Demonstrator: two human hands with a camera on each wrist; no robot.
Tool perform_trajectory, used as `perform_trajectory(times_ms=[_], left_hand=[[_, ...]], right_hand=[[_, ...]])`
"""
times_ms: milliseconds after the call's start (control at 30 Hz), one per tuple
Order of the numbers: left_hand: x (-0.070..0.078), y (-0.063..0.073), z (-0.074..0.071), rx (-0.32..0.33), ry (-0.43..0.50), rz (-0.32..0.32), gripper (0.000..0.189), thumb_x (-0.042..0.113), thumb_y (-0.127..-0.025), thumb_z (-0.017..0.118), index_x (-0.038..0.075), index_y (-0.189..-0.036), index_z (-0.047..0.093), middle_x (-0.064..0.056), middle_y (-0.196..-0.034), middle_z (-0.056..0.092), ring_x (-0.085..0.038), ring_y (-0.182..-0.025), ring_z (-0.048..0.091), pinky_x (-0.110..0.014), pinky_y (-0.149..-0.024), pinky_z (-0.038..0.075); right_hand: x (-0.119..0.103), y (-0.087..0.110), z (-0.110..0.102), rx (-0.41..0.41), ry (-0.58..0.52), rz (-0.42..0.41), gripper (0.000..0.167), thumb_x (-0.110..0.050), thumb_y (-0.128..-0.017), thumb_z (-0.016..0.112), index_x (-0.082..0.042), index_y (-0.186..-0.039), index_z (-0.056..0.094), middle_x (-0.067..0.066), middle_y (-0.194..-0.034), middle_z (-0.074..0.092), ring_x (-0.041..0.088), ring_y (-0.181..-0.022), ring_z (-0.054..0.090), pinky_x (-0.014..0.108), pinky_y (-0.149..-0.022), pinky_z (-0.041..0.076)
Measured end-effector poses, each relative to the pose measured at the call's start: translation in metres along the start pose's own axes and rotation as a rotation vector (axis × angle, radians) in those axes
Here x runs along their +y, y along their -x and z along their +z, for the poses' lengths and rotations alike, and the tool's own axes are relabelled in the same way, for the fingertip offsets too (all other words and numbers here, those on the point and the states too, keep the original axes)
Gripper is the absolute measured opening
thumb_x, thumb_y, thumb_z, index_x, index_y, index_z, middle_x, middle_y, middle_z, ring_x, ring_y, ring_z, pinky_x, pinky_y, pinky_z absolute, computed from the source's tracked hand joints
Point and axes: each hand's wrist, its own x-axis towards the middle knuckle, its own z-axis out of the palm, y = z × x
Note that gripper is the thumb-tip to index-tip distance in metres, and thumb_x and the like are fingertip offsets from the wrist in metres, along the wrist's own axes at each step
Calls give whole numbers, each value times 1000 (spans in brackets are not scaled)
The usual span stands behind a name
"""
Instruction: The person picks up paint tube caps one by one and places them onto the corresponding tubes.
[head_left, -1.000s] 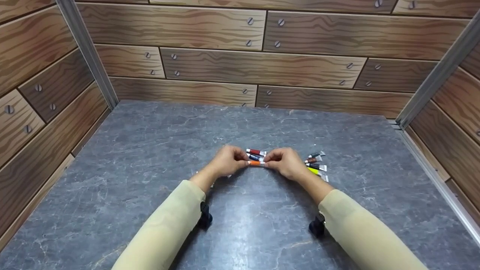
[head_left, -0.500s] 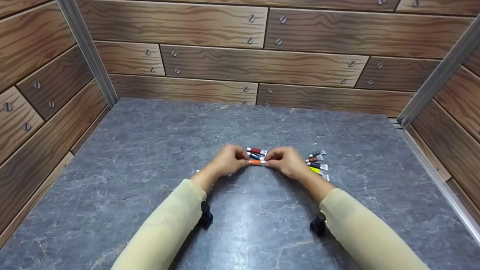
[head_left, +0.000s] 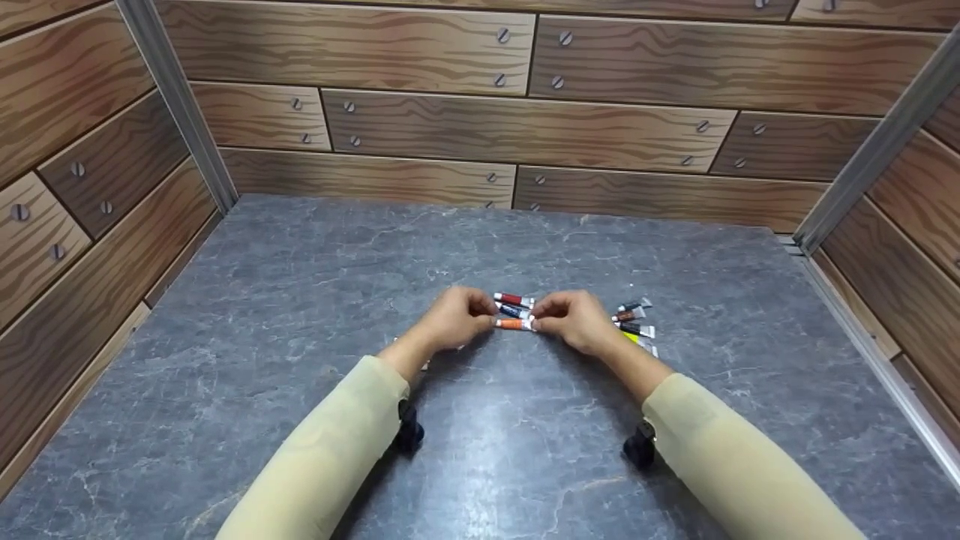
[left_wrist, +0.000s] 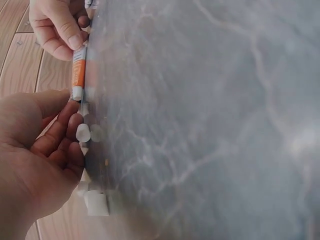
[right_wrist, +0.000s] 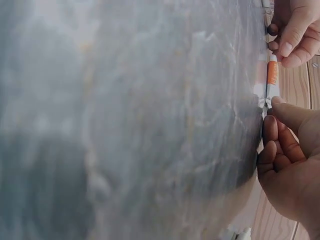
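An orange paint tube (head_left: 513, 324) lies crosswise on the grey table, its white cap toward the left and its crimped tail toward the right. My left hand (head_left: 459, 319) has thumb and forefinger at the cap end, and my right hand (head_left: 574, 322) pinches the tail end. Just beyond it lie a dark blue paint tube (head_left: 513, 310) and a red paint tube (head_left: 513, 299), roughly parallel. In the left wrist view the orange label (left_wrist: 78, 73) shows between the two hands. The right wrist view has the thumb (right_wrist: 278, 100) against the tail.
Right of my right hand lie several more tubes, among them a black tube (head_left: 636, 329) and a yellow tube (head_left: 631, 337). White caps (left_wrist: 97, 202) show beyond the left hand in the left wrist view. Wood-patterned walls (head_left: 420, 127) enclose the table (head_left: 480, 450).
Both hands stay at the ends of the orange tube. The right fingertips have shifted slightly right, and more of its pale tail end shows now. The camera view has tilted slightly.
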Motion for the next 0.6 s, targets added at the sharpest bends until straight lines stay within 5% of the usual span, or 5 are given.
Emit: perform_trajectory(times_ms=[300,600], left_hand=[[12,8,-14,11,64,-51,12,2,-97,73,-3,-106,77,-5,-95,75,-15,-85,63,-31,-78,53],[22,23,-35,3,31,38,15,4,-98,74,-2,-111,77,-8,-103,77,-22,-98,70,-36,-88,57]], right_hand=[[5,3,-29,49,-4,-11,19,-7,-92,82,0,-109,80,10,-104,79,12,-91,66,22,-81,51],[31,11,-86,100,23,-16,27,-7,-95,80,8,-117,75,19,-111,77,4,-89,66,15,-78,52]])
